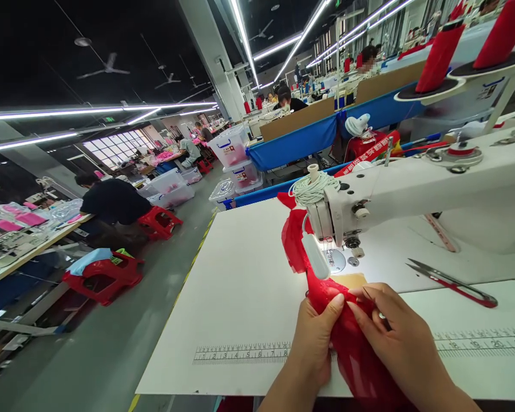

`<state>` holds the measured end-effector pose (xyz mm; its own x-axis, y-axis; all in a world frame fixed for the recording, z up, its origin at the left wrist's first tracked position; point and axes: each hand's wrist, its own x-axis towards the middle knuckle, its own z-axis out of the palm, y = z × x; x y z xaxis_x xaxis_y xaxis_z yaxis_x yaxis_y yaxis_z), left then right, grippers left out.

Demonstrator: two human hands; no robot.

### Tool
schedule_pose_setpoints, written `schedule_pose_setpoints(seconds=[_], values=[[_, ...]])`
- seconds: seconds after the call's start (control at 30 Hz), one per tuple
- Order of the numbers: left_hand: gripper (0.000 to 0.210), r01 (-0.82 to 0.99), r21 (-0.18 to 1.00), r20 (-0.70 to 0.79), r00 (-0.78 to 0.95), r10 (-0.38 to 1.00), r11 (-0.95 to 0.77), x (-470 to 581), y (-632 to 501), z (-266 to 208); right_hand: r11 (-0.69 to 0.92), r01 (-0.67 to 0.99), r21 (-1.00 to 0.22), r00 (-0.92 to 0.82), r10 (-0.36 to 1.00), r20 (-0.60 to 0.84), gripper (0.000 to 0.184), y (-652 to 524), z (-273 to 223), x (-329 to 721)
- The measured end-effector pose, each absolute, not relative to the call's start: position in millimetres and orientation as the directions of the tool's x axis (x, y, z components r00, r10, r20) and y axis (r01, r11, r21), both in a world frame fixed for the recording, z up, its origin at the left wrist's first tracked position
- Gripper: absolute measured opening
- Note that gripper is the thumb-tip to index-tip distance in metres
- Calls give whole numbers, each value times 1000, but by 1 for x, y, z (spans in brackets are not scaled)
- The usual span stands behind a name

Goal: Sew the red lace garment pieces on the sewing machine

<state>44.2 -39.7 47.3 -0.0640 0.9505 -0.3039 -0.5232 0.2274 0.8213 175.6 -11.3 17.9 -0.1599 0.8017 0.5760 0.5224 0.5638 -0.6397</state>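
Note:
Red fabric runs from the front edge of the white table up past the left side of the sewing machine's needle area. My left hand grips its left side, the thumb pressed on top. At the fabric's right edge, my right hand pinches it between thumb and forefinger. Both hands are close together, just in front of the sewing machine. A small white lamp on a bent neck hangs over the fabric. Thread snips with a red handle lie right of my right hand.
A printed ruler scale runs along the front of the white table. Red thread cones stand at upper right. Beyond the table are stacked plastic bins, a red stool and a seated person.

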Motion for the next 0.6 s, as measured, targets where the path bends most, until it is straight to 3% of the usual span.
schedule_pose_setpoints(seconds=[0.23, 0.43, 0.6], values=[[35, -502, 846, -253, -83, 964, 179, 47, -40, 43, 613, 540, -577, -198, 759, 620, 13, -10, 20, 179], [32, -299, 943, -198, -156, 968, 145, 49, -43, 36, 601, 661, -449, -196, 717, 669, 24, -11, 21, 179], [32, -335, 927, -215, -108, 971, 168, 47, -45, 34, 577, 512, -637, -191, 799, 570, 21, -3, 27, 189]])
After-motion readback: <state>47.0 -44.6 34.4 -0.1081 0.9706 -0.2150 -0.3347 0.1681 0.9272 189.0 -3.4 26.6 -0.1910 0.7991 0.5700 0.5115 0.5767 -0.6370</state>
